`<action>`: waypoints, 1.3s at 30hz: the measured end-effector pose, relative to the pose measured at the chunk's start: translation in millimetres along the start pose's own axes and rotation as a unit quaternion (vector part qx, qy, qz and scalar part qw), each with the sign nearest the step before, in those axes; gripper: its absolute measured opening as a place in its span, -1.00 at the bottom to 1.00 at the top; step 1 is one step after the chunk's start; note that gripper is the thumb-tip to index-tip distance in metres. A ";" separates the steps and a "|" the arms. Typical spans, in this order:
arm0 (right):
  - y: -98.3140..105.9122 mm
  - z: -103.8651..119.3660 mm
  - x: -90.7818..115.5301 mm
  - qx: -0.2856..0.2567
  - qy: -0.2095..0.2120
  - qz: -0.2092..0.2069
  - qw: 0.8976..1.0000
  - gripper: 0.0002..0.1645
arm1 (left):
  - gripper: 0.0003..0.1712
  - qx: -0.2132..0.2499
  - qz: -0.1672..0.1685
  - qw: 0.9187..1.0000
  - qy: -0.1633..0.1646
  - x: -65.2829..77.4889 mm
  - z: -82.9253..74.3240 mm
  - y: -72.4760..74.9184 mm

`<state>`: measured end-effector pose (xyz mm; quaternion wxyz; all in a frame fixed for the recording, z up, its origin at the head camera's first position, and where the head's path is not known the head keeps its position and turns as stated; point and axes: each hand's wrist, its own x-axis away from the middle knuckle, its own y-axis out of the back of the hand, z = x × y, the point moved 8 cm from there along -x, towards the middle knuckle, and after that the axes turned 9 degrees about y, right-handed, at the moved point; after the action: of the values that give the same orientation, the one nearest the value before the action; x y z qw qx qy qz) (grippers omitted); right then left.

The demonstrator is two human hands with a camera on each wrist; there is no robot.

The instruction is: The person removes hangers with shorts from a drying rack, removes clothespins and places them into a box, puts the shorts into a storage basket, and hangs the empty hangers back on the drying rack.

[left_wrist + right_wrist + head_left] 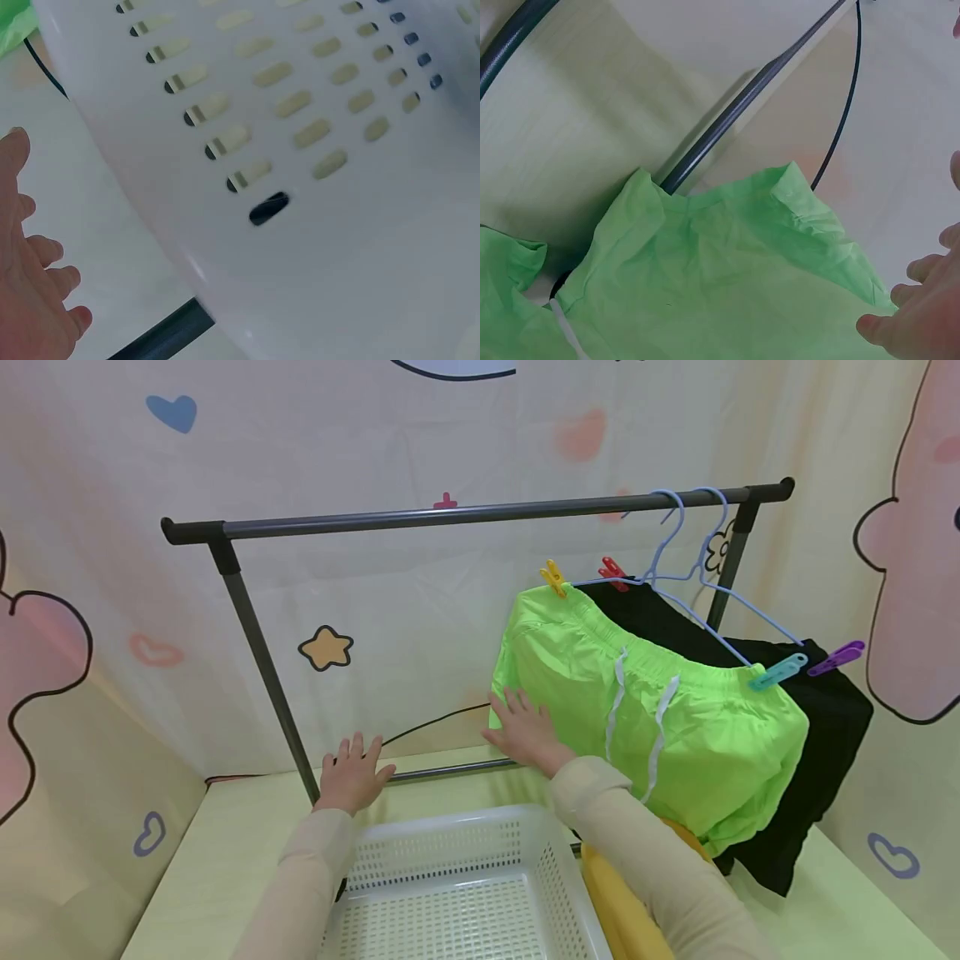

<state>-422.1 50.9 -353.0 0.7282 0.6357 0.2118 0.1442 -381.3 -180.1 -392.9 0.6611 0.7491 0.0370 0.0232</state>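
My left hand (351,777) is held with its fingers spread beyond the back left corner of a white plastic basket (465,818), and it holds nothing. Bright green drawstring shorts (562,643) hang from a blue hanger (660,553), pegged with a yellow clothespin (553,578) and a teal one (780,672). At their left edge is my right hand (525,728), fingers extended; whether it touches the fabric I cannot tell. Behind hangs a black garment (832,718) on a second blue hanger, with a red clothespin (613,574) and a purple one (836,657).
A dark metal clothes rack (375,520) stands across the pale table (202,868), with a low crossbar (450,770) behind the basket. Yellow cloth (622,902) lies right of the basket, partly beneath my right forearm. A patterned curtain (375,435) surrounds the table.
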 end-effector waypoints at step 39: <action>60.2 -2.2 33.4 -0.025 0.088 -0.093 0.991 -0.30 | -0.31 -0.006 0.019 0.994 -0.104 34.8 -9.4 0.4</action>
<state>-390.6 77.9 -298.0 0.7326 0.5798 0.3297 0.1361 -347.4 -167.9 -391.9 0.6649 0.7442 -0.0462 -0.0426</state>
